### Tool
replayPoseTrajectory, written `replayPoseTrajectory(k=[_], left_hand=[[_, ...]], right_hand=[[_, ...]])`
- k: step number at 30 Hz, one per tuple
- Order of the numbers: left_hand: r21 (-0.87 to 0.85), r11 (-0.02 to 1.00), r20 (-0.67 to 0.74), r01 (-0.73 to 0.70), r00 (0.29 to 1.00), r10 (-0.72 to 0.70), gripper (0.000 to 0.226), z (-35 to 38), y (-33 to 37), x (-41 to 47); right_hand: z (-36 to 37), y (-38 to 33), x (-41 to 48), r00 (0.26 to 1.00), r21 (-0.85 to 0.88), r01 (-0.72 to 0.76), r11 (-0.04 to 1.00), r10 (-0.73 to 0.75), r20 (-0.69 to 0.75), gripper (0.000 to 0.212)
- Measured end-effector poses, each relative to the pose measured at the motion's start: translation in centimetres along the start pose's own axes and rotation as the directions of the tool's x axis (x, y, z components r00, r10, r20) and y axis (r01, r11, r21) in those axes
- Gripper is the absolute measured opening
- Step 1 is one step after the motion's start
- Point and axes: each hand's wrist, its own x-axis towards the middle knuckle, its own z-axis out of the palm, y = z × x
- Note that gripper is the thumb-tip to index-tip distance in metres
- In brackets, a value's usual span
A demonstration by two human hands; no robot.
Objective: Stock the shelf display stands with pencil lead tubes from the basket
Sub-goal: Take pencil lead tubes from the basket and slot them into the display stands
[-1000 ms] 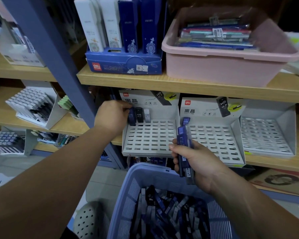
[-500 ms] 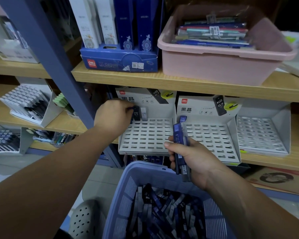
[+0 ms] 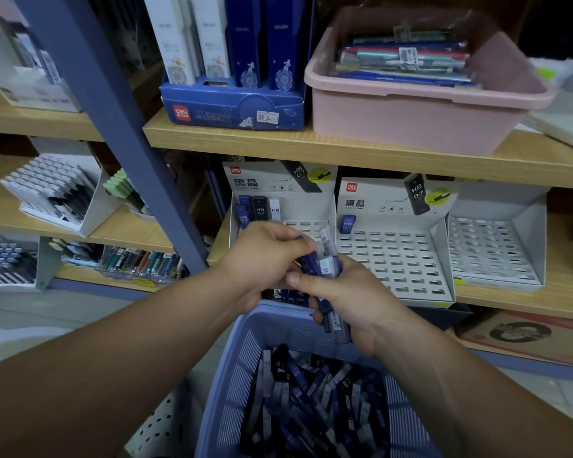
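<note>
Gripping, with the right hand [image 3: 344, 302], a bundle of dark blue and clear plastic pencil lead tubes [image 3: 328, 264], fingers and thumb wrapped round its middle. At least three in it, exact count not readable. Pinching the upper end of that same bundle with the curled fingertips of the left hand [image 3: 262, 256]. Both held just above the far rim of one lavender slatted plastic basket [image 3: 232, 375], heaped with loose tubes [image 3: 311, 401] too many to count.

Behind the hands, along the front edge of the middle wooden shelf [image 3: 569, 279]: three white cardboard display stands with slotted trays.
- Left stand [image 3: 311, 206]: three upright tubes side by side in the back-left corner, blue [image 3: 243, 219], black [image 3: 260, 209] and white [image 3: 275, 209], perhaps a second blue one behind. Front of the tray covered by both hands.
- Middle stand [image 3: 394, 259]: one blue tube [image 3: 347, 223] in the back-left corner.
- Right stand [image 3: 497, 252]: just beside the middle one.

On the upper wooden shelf [image 3: 311, 143]: one pink plastic tub [image 3: 411, 123] of pens, and one blue cardboard box [image 3: 232, 110] with four upright cartons, two white, two blue.

Across the left, one slanting blue metal upright [image 3: 113, 127], blocking the shelf ends. Further left, blurred stands and pens, hard to make out. At the bottom edge, a white perforated object [image 3: 159, 424], cut off, not identifiable.
</note>
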Motion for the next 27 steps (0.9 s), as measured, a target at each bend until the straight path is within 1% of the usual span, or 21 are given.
replayPoseTrajectory(k=[2, 4, 7, 11, 14, 17, 19, 21, 23, 25, 27], left_hand=[[-0.073, 0.997, -0.006, 0.030, 1.000, -0.030, 0.015, -0.5, 0.0, 0.1], [-0.144, 0.988, -0.007, 0.046, 0.999, -0.048, 0.016, -0.7, -0.1, 0.2], [-0.209, 0.977, 0.032, 0.043, 0.999, -0.038, 0.019, -1.2, 0.0, 0.2], [-0.286, 0.957, 0.129, 0.040, 0.992, -0.003, 0.024, -2.4, 0.4, 0.6], [-0.258, 0.966, 0.148, 0.034, 0.989, 0.005, 0.024, -3.1, 0.4, 0.8], [-0.191, 0.981, 0.106, 0.037, 0.994, -0.016, 0.021, -3.4, 0.1, 1.1], [-0.169, 0.985, 0.064, 0.036, 0.998, -0.026, 0.020, -3.7, 0.0, 1.2], [-0.171, 0.985, 0.040, 0.033, 0.999, -0.026, 0.017, -4.1, 0.0, 1.4], [-0.189, 0.982, 0.008, 0.016, 1.000, -0.015, 0.013, -4.7, 0.5, 1.6], [-0.227, 0.974, -0.059, -0.017, 0.998, 0.003, 0.013, -5.6, 1.2, 2.0], [-0.268, 0.961, -0.162, -0.060, 0.987, 0.016, 0.014, -6.9, 1.8, 2.4]], right_hand=[[-0.1, -0.1, 0.0, 1.000, 0.019, -0.010, 1.000, 0.010, 0.017, 0.034], [-0.2, -0.1, 0.1, 0.999, 0.083, -0.028, 0.996, 0.025, 0.034, 0.037], [-0.3, -0.2, 0.2, 0.998, 0.165, -0.055, 0.985, 0.048, 0.046, 0.043], [-0.3, -0.3, 0.4, 0.997, 0.186, -0.065, 0.981, 0.056, 0.052, 0.029], [0.0, -0.4, 0.8, 0.999, 0.183, -0.043, 0.982, 0.040, 0.022, 0.020], [0.3, -0.4, 1.0, 1.000, 0.133, 0.004, 0.991, -0.004, 0.002, 0.018], [0.5, -0.3, 1.0, 1.000, 0.105, 0.003, 0.994, -0.003, -0.004, 0.021], [0.7, -0.2, 1.1, 1.000, 0.136, -0.028, 0.990, 0.027, 0.003, 0.019], [0.8, -0.2, 1.2, 0.998, 0.206, -0.066, 0.976, 0.065, 0.014, 0.016], [0.6, -0.3, 1.4, 0.996, 0.248, -0.086, 0.965, 0.088, 0.002, 0.014], [0.3, -0.3, 1.5, 0.995, 0.249, -0.096, 0.964, 0.103, -0.014, 0.012]])
